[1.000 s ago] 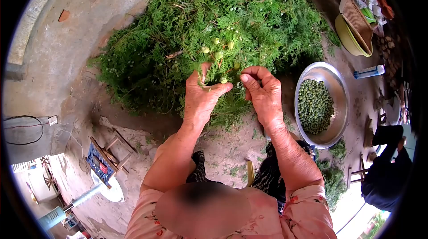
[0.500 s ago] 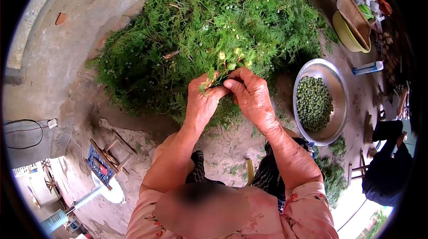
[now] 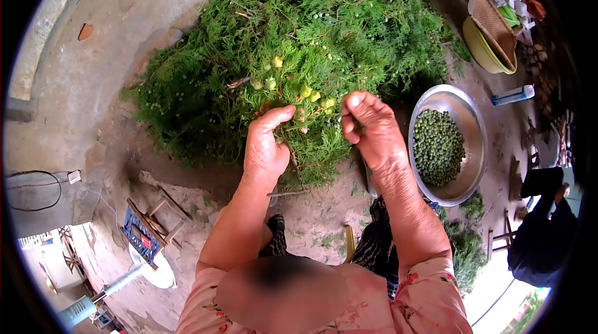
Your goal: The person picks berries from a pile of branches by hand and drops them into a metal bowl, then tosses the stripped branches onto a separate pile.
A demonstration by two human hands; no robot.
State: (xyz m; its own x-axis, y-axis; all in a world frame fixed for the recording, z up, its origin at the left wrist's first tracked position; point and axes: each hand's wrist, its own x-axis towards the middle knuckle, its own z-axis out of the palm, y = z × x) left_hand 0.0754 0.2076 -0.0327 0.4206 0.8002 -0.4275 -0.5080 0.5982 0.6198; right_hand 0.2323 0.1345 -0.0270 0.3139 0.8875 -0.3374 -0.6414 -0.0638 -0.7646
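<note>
A leafy conifer sprig (image 3: 314, 125) with several pale green cones (image 3: 306, 91) is held by my left hand (image 3: 266, 144), whose thumb lies along the near side while the other fingers are mostly hidden. Just right of the sprig is my right hand (image 3: 375, 131), apart from it, fingers curled in toward the thumb. Whatever is between those fingertips, if anything, cannot be made out. Beyond both hands rises a big heap of green conifer branches (image 3: 299, 29).
To the right stands a metal basin (image 3: 476, 141) partly filled with small green cones (image 3: 438, 147). Farther off are a yellow tub (image 3: 483, 47) with a wicker basket (image 3: 492, 23) and a blue-white tube (image 3: 512, 95). A wooden stool (image 3: 163, 216) is at left; a person in dark clothes (image 3: 542, 234) sits at right.
My hands have come apart: the right moved right and slightly down, the left shifted slightly left. A fuller sprig with several cones now shows at the left hand.
</note>
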